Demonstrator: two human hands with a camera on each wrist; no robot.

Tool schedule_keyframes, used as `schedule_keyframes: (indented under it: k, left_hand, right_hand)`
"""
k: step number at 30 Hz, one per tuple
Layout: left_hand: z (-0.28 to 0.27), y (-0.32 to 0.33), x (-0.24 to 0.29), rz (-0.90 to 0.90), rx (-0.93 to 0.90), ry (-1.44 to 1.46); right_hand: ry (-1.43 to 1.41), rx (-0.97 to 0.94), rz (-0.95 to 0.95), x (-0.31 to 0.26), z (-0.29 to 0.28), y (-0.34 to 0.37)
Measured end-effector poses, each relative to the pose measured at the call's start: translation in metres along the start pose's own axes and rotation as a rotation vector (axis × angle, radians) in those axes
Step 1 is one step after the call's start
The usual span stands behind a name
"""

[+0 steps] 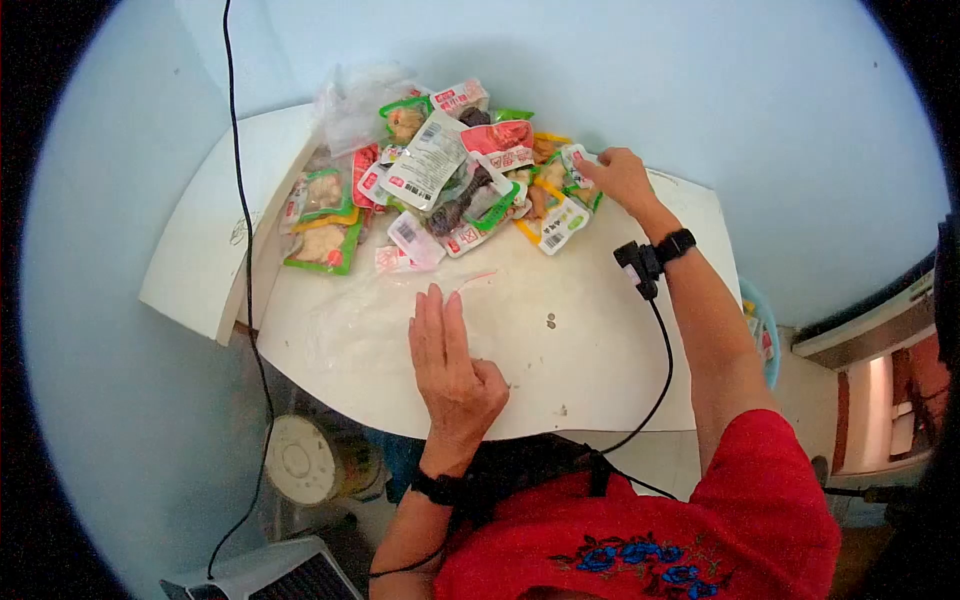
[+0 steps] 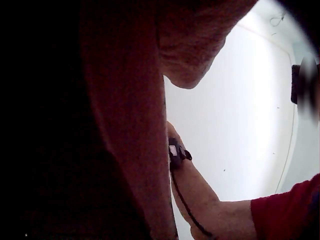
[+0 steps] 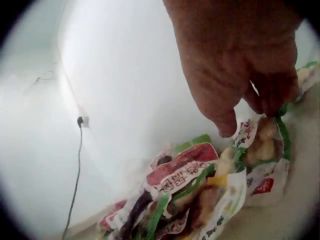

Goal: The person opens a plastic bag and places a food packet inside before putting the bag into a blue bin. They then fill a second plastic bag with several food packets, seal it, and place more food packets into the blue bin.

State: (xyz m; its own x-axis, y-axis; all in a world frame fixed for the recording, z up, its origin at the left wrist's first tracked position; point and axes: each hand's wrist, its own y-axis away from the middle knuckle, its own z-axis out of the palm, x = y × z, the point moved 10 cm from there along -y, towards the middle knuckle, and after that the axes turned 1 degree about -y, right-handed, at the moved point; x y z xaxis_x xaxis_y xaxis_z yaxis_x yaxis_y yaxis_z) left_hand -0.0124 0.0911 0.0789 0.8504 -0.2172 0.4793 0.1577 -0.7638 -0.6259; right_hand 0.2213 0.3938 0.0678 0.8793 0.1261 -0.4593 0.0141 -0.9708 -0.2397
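My right hand (image 1: 622, 182) is at the right end of a heap of sealed snack packets (image 1: 432, 160). In the right wrist view, its thumb and fingers pinch the upper part of a green-edged packet (image 3: 264, 142) with pale pieces inside. My left hand (image 1: 450, 375) is held over the near part of the white table (image 1: 600, 330), fingers straight and close together, with nothing in it. Its fingertips overlap a clear plastic bag (image 1: 350, 320) spread on the tabletop. The left wrist view is mostly dark, filled by the left hand (image 2: 187, 55).
Crumpled clear plastic (image 1: 362, 100) lies behind the heap. A raised white panel (image 1: 225, 225) stands at the table's left, and a black cable (image 1: 243, 200) hangs before it. At the right, a blue basket (image 1: 766, 325) holds more packets. A round-topped container (image 1: 300, 460) is below the table.
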Motion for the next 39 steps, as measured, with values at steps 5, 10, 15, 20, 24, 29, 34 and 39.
schedule_keyframes:
  k: [5,10,15,20,24,29,34,39]
  left_hand:
    - [0.000,0.001,-0.005,-0.012,-0.012,0.009]
    - [0.004,0.001,-0.006,-0.020,-0.007,0.018]
    - [0.001,0.002,-0.008,-0.012,-0.003,0.034]
    - [0.002,0.003,-0.008,-0.028,-0.020,0.063]
    - [0.001,0.005,-0.008,-0.011,-0.006,0.093]
    - [0.002,0.007,-0.007,0.007,-0.008,0.115]
    - [-0.001,0.006,-0.006,-0.011,-0.016,0.133]
    - [-0.002,0.009,-0.011,0.003,0.006,0.155]
  right_hand:
    - [-0.139,-0.078,-0.046,0.008,0.014,-0.019]
    - [-0.400,-0.110,-0.069,0.017,0.014,-0.026]
    - [-0.688,-0.143,0.084,0.014,-0.036,0.012]
    - [-0.922,-0.190,0.279,0.050,-0.060,0.085]
    - [-0.896,-0.229,0.445,0.076,-0.054,0.153]
    - [-0.985,-0.302,0.546,0.096,-0.048,0.186]
    - [-0.989,-0.306,0.578,0.094,-0.042,0.193]
    - [-1.138,-0.314,0.407,0.048,-0.063,0.197]
